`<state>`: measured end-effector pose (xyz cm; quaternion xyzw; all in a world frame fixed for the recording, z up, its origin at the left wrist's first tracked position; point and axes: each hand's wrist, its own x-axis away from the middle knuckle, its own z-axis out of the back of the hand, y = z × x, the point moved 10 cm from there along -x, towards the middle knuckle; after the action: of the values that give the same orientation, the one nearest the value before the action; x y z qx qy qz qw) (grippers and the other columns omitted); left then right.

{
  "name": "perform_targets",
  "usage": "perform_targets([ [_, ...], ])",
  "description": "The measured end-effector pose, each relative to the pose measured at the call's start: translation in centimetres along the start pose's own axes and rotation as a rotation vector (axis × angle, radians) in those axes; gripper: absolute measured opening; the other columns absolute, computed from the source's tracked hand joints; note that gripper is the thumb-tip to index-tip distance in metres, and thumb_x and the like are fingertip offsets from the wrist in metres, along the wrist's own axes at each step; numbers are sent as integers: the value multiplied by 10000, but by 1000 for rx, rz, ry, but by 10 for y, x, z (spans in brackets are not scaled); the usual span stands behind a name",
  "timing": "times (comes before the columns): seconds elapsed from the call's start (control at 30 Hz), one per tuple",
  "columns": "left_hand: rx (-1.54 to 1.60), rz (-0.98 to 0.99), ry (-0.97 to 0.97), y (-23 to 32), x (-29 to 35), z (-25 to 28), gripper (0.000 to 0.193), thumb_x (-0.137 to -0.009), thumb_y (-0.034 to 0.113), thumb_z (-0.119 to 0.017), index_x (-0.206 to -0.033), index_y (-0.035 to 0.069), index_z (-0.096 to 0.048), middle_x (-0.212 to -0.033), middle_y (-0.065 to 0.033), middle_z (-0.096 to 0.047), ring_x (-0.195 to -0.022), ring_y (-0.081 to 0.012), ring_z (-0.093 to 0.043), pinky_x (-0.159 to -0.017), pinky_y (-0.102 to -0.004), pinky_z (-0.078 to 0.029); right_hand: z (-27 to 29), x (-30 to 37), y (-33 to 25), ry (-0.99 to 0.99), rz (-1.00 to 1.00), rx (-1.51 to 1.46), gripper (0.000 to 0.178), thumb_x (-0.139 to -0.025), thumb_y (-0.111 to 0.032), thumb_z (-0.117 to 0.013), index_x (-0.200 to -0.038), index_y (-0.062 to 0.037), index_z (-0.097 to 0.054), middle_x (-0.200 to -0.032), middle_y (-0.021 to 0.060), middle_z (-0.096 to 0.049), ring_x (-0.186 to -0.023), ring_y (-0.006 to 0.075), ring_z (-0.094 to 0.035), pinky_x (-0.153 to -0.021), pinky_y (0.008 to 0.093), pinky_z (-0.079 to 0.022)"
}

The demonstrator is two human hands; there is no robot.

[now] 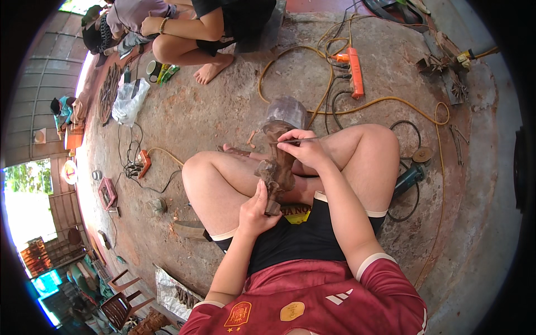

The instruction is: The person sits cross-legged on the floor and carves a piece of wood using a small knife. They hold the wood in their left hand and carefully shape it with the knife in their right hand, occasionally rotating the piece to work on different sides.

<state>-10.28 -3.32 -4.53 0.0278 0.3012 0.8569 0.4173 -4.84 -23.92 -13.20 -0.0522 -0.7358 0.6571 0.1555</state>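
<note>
A brown carved wooden figure (285, 170) stands tilted between my bent legs, its far end against a grey round block (286, 109). My left hand (258, 215) is closed round the figure's near end, by its squared base. Near the far end, my right hand (306, 148) pinches a thin dark tool (293, 140), lying across the wood. Whether its tip touches the surface is too small to tell, and so is its exact kind.
An orange power strip (355, 72) with plugged cords lies far right, amid a looping yellow cable (391, 99). A teal power tool (409, 180) rests beside my right knee. Two people sit at the far left, near a white plastic bag (130, 103). An orange socket box (144, 163) lies left.
</note>
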Motion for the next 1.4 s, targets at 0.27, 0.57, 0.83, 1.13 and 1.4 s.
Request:
perform_targets([
  [0.27,-111,-146,-71,19,1,-11,1012,-548,163,-857,-1427,-103,-432,-1330,-362,-556,-873,-355,-732,-729,-379,-603,11,2,-3,80,38,137,162,-867,-158,-760,-939,-23,-707,-806,75,-712,-731,149,-660,-687,301,-523],
  [0.57,-104,-140,-70,20,1,-12,1028,-542,158,-862,-1430,-108,-419,-1332,-370,-549,-899,-361,-730,-747,-375,-605,13,9,-9,112,110,188,142,-892,-163,-711,-943,-34,-681,-851,131,-701,-811,252,-680,-725,366,-519],
  [0.83,-67,-90,-89,13,3,-14,1030,-551,139,-853,-1443,-109,-401,-1341,-372,-540,-938,-372,-724,-776,-381,-603,8,14,-32,104,290,299,135,-888,-157,-701,-929,-31,-672,-893,144,-686,-833,305,-665,-739,383,-512],
  [1.13,-72,-96,-105,14,4,-15,1023,-560,140,-854,-1449,-94,-405,-1353,-363,-536,-934,-367,-725,-779,-385,-602,13,9,-3,84,101,88,127,-897,-143,-688,-898,-19,-663,-713,83,-660,-687,172,-643,-646,331,-502],
  [1.4,-58,-91,-79,13,2,-11,1042,-541,130,-853,-1454,-93,-404,-1337,-364,-547,-920,-367,-725,-770,-379,-602,8,13,-14,56,156,102,101,-908,-116,-674,-917,-17,-655,-762,97,-664,-707,194,-653,-651,323,-502],
])
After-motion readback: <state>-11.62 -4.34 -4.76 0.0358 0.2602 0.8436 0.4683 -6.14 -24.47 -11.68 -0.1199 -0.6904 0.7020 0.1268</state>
